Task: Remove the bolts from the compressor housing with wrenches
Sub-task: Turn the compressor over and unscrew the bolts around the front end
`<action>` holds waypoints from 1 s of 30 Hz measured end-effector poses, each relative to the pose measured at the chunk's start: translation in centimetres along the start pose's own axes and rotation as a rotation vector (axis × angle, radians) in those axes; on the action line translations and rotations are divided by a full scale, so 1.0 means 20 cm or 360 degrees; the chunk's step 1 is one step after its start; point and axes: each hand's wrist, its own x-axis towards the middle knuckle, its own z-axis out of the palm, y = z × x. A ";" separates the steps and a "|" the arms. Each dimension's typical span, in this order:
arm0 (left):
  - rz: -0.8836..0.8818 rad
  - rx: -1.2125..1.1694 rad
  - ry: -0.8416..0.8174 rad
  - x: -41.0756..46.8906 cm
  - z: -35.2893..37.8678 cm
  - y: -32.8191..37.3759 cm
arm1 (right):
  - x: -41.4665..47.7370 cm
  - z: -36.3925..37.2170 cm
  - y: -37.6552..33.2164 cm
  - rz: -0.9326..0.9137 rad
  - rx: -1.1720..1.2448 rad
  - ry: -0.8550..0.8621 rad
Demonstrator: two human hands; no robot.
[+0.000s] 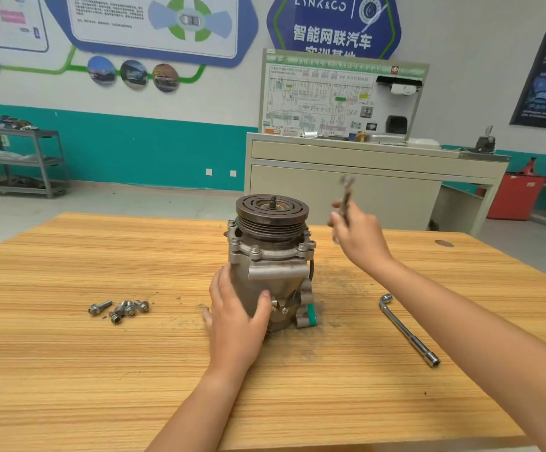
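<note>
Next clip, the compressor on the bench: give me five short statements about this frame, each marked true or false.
1. The compressor stands upright with its pulley on top. True.
2. The left hand holds a wrench. False: it holds the side of the compressor.
3. The right hand holds a wrench raised in the air, off the compressor. True.
4. The loose bolts lie right of the compressor. False: they lie to its left.
5. The socket wrench is fitted on a bolt. False: it lies on the table, right of the compressor, untouched.
</note>
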 end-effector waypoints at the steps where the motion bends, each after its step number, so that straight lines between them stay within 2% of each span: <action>1: -0.0006 0.0003 -0.0001 0.00 0.00 0.00 | -0.04 -0.03 -0.02 0.0065 0.0187 0.0059; 3: -0.0011 0.0000 -0.0006 0.00 0.00 0.00 | -0.13 -0.11 -0.05 -0.0022 0.0140 0.0042; 6: -0.0015 -0.0001 0.0001 0.00 0.01 0.01 | -0.29 -0.21 -0.09 -0.0188 -0.0289 -0.0140; 10: -0.0028 0.0017 0.0024 -0.01 0.01 0.01 | -0.41 -0.26 -0.17 -0.0126 -0.0937 -0.0335; 12: -0.0038 0.0029 0.0024 -0.01 0.01 0.02 | -0.41 -0.27 -0.21 -0.0106 -0.1114 -0.0373; 16: -0.0049 0.0016 0.0026 -0.01 0.00 0.02 | -0.40 -0.26 -0.29 -0.0069 -0.1309 -0.0488; 19: -0.0057 0.0010 0.0012 -0.01 0.00 0.02 | -0.39 -0.27 -0.37 -0.0197 -0.1481 -0.0581; 24: -0.0066 -0.0045 -0.0039 -0.02 0.00 0.02 | -0.41 -0.22 -0.51 -0.0258 -0.1600 -0.0795; 30: -0.0049 -0.0078 -0.0118 -0.01 0.00 0.02 | -0.37 -0.27 -0.50 -0.0261 -0.1687 -0.0881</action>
